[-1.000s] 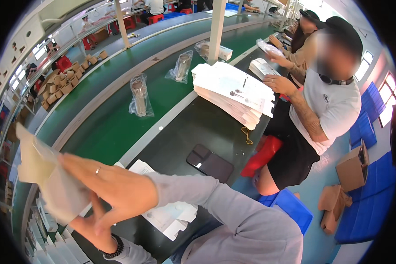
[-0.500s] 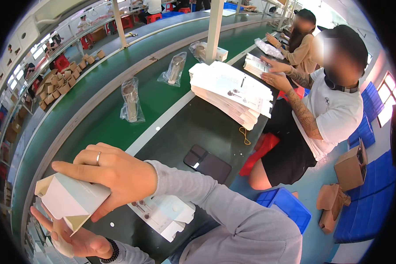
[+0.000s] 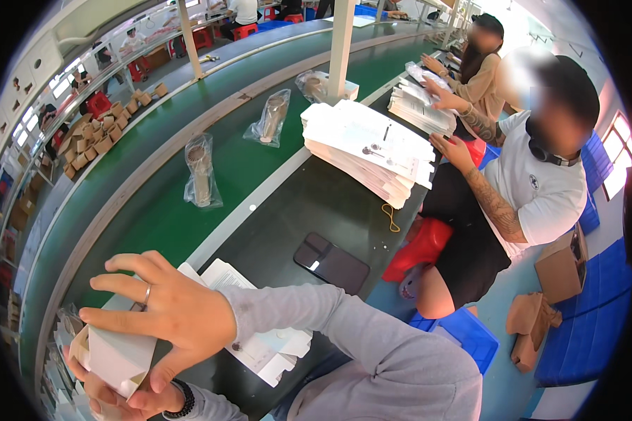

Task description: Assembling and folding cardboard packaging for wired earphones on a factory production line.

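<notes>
A small white folding carton (image 3: 121,354), part folded with its near end open, is held between my hands at the lower left. My right hand (image 3: 172,309), a ring on one finger, arches over it. Its fingers reach across the top edge and its thumb lies on the near side. From below, my left hand (image 3: 123,400), with a dark bead bracelet at the wrist, wraps its fingers round the carton's open end. Flat printed cartons (image 3: 277,349) lie under my right forearm. Part of the left hand is hidden behind the carton.
A black phone (image 3: 331,263) lies on the dark table beside a tall stack of flat cartons (image 3: 361,144). On the green conveyor are several bagged brown items (image 3: 201,172). A co-worker (image 3: 541,168) sits at right, handling cartons. A blue crate (image 3: 463,340) stands below.
My right hand has shifted slightly down and the carton has turned, with my left fingers now closed on its end. The bagged items have moved toward me along the conveyor. The co-worker's hands have spread apart.
</notes>
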Demonstrator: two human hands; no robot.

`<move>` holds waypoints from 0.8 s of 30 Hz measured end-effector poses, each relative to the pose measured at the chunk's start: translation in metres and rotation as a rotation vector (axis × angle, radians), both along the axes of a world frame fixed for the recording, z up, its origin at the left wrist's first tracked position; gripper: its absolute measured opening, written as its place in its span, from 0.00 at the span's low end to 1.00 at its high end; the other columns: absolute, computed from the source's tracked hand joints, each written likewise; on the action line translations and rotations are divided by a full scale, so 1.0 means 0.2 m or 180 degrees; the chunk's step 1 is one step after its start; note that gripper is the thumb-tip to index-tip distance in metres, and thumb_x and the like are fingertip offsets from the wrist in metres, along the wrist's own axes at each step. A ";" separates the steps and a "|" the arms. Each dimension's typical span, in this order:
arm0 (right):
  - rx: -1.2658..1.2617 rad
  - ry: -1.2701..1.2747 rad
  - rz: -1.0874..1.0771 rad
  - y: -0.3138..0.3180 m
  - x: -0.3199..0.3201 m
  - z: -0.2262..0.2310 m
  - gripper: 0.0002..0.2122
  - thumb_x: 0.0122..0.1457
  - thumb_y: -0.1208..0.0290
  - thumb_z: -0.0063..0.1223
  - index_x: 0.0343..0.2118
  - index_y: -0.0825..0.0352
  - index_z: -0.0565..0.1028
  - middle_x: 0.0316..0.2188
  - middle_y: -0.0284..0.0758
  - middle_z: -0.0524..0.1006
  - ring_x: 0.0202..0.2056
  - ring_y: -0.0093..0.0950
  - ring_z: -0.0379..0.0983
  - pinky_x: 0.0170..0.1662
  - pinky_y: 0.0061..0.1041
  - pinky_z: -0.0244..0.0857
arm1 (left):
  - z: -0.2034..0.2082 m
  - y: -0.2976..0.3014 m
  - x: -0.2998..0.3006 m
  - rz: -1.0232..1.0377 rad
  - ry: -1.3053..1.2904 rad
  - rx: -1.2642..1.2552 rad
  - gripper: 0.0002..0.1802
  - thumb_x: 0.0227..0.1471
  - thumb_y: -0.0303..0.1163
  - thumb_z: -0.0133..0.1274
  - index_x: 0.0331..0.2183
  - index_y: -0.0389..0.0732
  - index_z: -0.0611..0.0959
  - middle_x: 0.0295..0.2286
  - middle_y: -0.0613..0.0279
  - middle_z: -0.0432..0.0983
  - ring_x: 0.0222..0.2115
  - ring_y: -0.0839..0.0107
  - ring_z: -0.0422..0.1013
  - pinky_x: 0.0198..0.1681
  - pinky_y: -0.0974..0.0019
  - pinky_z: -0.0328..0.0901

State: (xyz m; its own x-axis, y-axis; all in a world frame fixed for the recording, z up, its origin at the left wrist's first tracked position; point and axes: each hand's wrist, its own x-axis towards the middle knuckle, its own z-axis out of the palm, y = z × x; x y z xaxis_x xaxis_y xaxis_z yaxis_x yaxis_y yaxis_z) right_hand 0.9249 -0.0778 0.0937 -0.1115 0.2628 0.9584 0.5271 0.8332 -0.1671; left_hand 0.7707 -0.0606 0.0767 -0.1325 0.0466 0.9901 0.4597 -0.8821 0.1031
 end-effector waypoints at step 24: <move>-0.0690 0.1182 0.1633 -0.02 -0.05 -0.02 0.22 0.53 0.59 0.52 0.48 0.65 0.66 0.41 0.47 0.69 0.37 0.42 0.69 0.36 0.32 0.65 | 0.01 0.00 0.01 -0.0635 0.1097 -0.0547 0.24 0.58 0.39 0.35 0.56 0.53 0.57 0.44 0.50 0.63 0.45 0.44 0.63 0.46 0.47 0.61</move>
